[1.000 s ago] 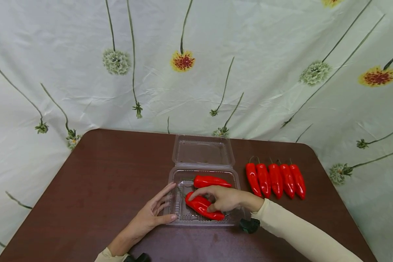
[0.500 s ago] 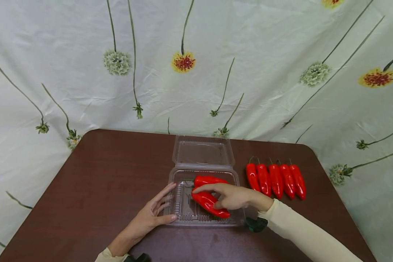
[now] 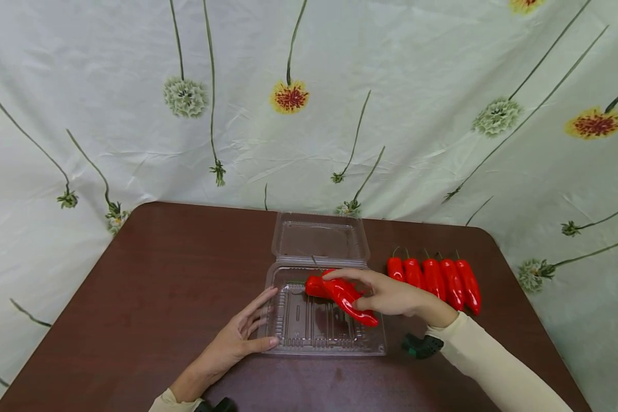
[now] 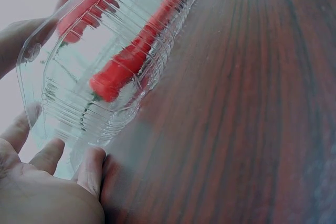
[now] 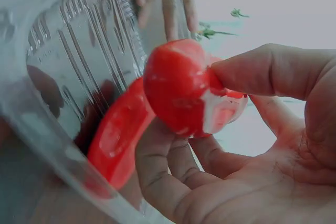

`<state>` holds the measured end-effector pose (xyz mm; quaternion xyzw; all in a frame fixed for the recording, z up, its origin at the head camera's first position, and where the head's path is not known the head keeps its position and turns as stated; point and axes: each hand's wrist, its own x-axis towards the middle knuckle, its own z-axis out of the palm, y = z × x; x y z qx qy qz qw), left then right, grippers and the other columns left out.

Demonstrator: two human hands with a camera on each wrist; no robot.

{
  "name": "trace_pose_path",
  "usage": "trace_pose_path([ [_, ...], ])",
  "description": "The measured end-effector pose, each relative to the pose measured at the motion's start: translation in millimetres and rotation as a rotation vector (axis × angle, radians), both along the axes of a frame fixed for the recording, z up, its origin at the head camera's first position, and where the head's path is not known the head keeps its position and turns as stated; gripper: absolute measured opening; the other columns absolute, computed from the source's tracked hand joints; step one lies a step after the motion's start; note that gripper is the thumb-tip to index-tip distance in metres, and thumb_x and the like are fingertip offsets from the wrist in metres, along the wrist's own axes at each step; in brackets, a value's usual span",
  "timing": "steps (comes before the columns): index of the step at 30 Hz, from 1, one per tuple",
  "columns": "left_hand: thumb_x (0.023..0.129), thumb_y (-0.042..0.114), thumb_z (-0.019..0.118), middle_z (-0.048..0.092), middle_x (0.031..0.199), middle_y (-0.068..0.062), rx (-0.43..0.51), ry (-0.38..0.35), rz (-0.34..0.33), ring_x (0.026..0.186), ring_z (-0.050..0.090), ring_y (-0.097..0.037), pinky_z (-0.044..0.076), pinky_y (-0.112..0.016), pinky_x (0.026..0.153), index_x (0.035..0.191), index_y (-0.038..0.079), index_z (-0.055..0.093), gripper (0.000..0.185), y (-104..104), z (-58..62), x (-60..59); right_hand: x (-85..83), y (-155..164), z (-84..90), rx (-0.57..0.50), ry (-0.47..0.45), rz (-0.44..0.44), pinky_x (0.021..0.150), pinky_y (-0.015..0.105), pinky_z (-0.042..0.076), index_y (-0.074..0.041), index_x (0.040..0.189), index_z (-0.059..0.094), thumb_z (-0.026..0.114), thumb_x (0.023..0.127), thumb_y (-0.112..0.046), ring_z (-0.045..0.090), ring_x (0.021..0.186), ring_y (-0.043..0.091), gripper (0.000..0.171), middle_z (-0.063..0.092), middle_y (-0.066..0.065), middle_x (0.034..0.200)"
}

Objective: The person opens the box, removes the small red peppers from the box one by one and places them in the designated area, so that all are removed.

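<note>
A clear plastic clamshell box (image 3: 309, 332) lies with its lid (image 3: 319, 237) folded back behind it. Inside, along the back wall, rests one red chili pepper (image 3: 316, 288), partly covered in the head view by a second. That second red pepper (image 3: 347, 297) is held slantwise over the box by my right hand (image 3: 399, 296), between thumb and fingers. In the right wrist view, the held pepper (image 5: 178, 90) is seen end-on, with the other pepper (image 5: 118, 135) behind it. My left hand (image 3: 237, 337) touches the box's left side with extended fingers; the left wrist view shows fingertips (image 4: 94, 166) against the wall.
Several red chili peppers (image 3: 435, 277) lie side by side right of the box, stems away from me; my right hand and forearm partly hide the front ends of some. The brown wooden table (image 3: 201, 257) ends at a flowered cloth (image 3: 247, 126) behind.
My right hand has moved the held pepper back and to the right, from near the box's front to just before the rear pepper, tilting it. The left hand has stayed put.
</note>
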<state>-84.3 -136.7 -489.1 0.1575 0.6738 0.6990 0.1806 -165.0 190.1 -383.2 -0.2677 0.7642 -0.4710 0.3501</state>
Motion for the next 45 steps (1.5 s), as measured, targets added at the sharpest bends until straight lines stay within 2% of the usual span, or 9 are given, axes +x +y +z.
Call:
trace_pose_path([
  [6, 0.091, 0.009, 0.074, 0.004, 0.170, -0.001, -0.011, -0.010, 0.002, 0.150, 0.020, -0.036, 0.031, -0.008, 0.106, 0.162, 0.022, 0.019, 0.091, -2, 1.1, -0.8, -5.4, 18, 5.2, -0.033, 0.058, -0.055, 0.088, 0.043, 0.055, -0.029, 0.150, 0.045, 0.058, 0.093, 0.003, 0.044, 0.125, 0.035, 0.067, 0.043, 0.008, 0.149],
  [14, 0.091, 0.009, 0.073, 0.005, 0.170, -0.002, -0.012, 0.013, -0.001, 0.150, 0.020, -0.038, 0.031, -0.008, 0.106, 0.162, 0.020, 0.020, 0.089, -3, 1.5, -2.5, -7.8, 45, 13.8, -0.023, 0.165, -0.211, 0.091, 0.045, 0.053, -0.036, 0.151, 0.041, 0.062, 0.098, -0.009, 0.041, 0.134, 0.036, 0.064, 0.044, 0.005, 0.151],
  [19, 0.091, 0.009, 0.074, 0.005, 0.170, -0.001, -0.005, 0.009, -0.002, 0.150, 0.020, -0.038, 0.031, -0.008, 0.106, 0.162, 0.021, 0.020, 0.090, -3, 1.8, -2.2, -9.9, 69, 11.9, -0.020, 0.207, -0.286, 0.101, 0.051, 0.046, -0.033, 0.152, 0.039, 0.062, 0.099, -0.012, 0.039, 0.139, 0.039, 0.061, 0.043, 0.007, 0.154],
  [23, 0.091, 0.009, 0.074, 0.005, 0.170, -0.001, -0.006, 0.005, -0.006, 0.150, 0.019, -0.037, 0.031, -0.009, 0.107, 0.162, 0.020, 0.020, 0.090, -2, 1.9, -2.2, -9.3, 94, 6.1, -0.003, 0.209, -0.373, 0.102, 0.050, 0.045, -0.031, 0.154, 0.037, 0.062, 0.100, -0.017, 0.035, 0.140, 0.039, 0.061, 0.042, 0.009, 0.153],
  [29, 0.091, 0.009, 0.073, 0.003, 0.170, -0.001, -0.007, 0.000, -0.009, 0.151, 0.018, -0.038, 0.031, -0.008, 0.106, 0.162, 0.021, 0.019, 0.090, -3, 3.0, -1.3, -12.5, 131, -2.7, -0.059, 0.206, -0.487, 0.090, 0.029, 0.055, -0.022, 0.157, 0.033, 0.059, 0.102, -0.014, 0.043, 0.129, 0.019, 0.061, 0.038, 0.015, 0.151],
  [34, 0.092, 0.009, 0.073, 0.003, 0.170, 0.000, -0.026, -0.012, 0.001, 0.151, 0.019, -0.037, 0.032, -0.010, 0.106, 0.162, 0.022, 0.019, 0.090, -3, 3.6, -0.2, -15.2, 159, -6.7, -0.048, 0.226, -0.575, 0.086, 0.024, 0.055, -0.023, 0.158, 0.032, 0.056, 0.104, -0.017, 0.048, 0.119, 0.002, 0.060, 0.034, 0.015, 0.152],
  [36, 0.092, 0.008, 0.072, 0.003, 0.170, -0.001, -0.026, -0.005, 0.002, 0.150, 0.019, -0.038, 0.031, -0.010, 0.107, 0.162, 0.021, 0.019, 0.089, -3, 2.9, 0.0, -15.8, 170, -8.6, -0.041, 0.225, -0.608, 0.084, 0.024, 0.056, -0.023, 0.158, 0.031, 0.056, 0.104, -0.018, 0.050, 0.116, 0.001, 0.060, 0.034, 0.011, 0.150],
  [42, 0.092, 0.008, 0.072, 0.004, 0.170, -0.004, -0.014, 0.021, 0.003, 0.149, 0.020, -0.039, 0.032, -0.009, 0.106, 0.162, 0.018, 0.020, 0.087, -2, 0.9, 0.0, -15.6, 207, -14.2, -0.073, 0.200, -0.696, 0.080, 0.020, 0.055, -0.026, 0.158, 0.033, 0.055, 0.104, -0.019, 0.054, 0.109, -0.002, 0.058, 0.039, -0.013, 0.135],
  [45, 0.092, 0.008, 0.072, 0.004, 0.170, -0.005, -0.013, 0.034, 0.001, 0.148, 0.023, -0.037, 0.032, -0.009, 0.106, 0.162, 0.018, 0.021, 0.087, -2, 0.3, -0.1, -12.3, 222, -18.2, -0.066, 0.199, -0.733, 0.077, 0.019, 0.053, -0.027, 0.158, 0.033, 0.053, 0.105, -0.020, 0.053, 0.107, -0.006, 0.057, 0.040, -0.011, 0.136],
])
